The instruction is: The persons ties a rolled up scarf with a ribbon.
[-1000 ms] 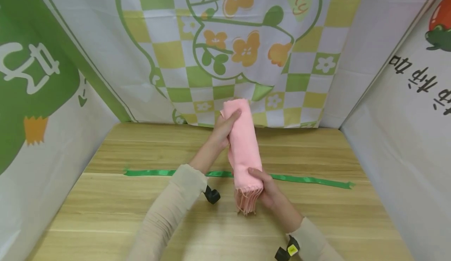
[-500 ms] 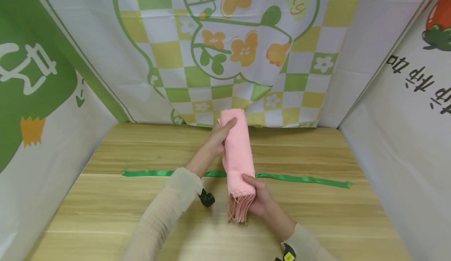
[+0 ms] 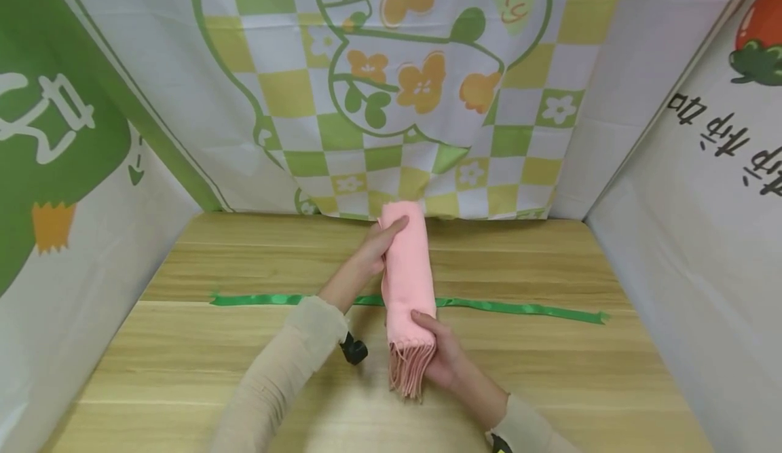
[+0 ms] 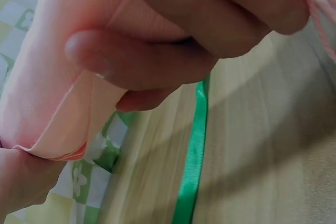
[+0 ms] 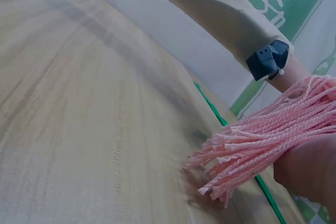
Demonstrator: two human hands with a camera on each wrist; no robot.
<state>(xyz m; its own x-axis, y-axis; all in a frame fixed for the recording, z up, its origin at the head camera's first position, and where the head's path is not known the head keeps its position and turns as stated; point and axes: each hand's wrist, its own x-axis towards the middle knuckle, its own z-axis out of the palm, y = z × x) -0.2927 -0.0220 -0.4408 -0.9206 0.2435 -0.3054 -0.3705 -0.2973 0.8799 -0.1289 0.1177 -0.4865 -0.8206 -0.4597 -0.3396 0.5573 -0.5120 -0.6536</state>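
A pink fringed scarf [image 3: 408, 269], folded into a long narrow bundle, is held above the table and across the ribbon's middle. My left hand [image 3: 374, 248] grips its far part from the left, thumb on top. Near the fringed end, my right hand [image 3: 446, 352] grips it from the right, with the thumb on the upper face. Tassels [image 5: 262, 140] hang past the near end in the right wrist view. Curled fingers [image 4: 142, 59] hold the fabric from beneath in the left wrist view, where layered folded edges show.
A green ribbon [image 3: 519, 309] lies across the wooden table [image 3: 537, 371], partly hidden behind the scarf and left arm. A checkered curtain [image 3: 342, 134] hangs at the table's back edge. Printed white panels stand at both sides. A black wrist device [image 3: 354, 350] hangs at the left cuff.
Both hands have brought the scarf down in the view, toward me and slightly left. The grip of each hand looks the same. The ribbon has stayed in place.
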